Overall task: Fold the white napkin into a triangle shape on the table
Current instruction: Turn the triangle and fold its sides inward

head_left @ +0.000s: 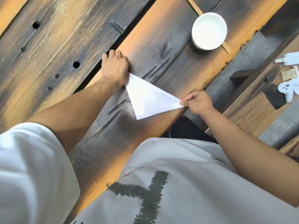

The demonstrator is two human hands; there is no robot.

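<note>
One white napkin (149, 96), folded to a triangle, lying flat on the dark wooden table (68, 46) near its front edge. Left hand (115, 67): fingers curled, heel resting on the napkin's far corner; whether the fingers grip the cloth cannot be told. Right hand (197, 101): thumb and forefinger pinching the napkin's right corner. One white bowl (209, 30), upright, well apart behind, resting on a pair of chopsticks (196, 7).

white folded paper napkin (150, 96) far corner hidden under left hand (114, 67), white plastic charger (289, 58) cut by right edge
</note>
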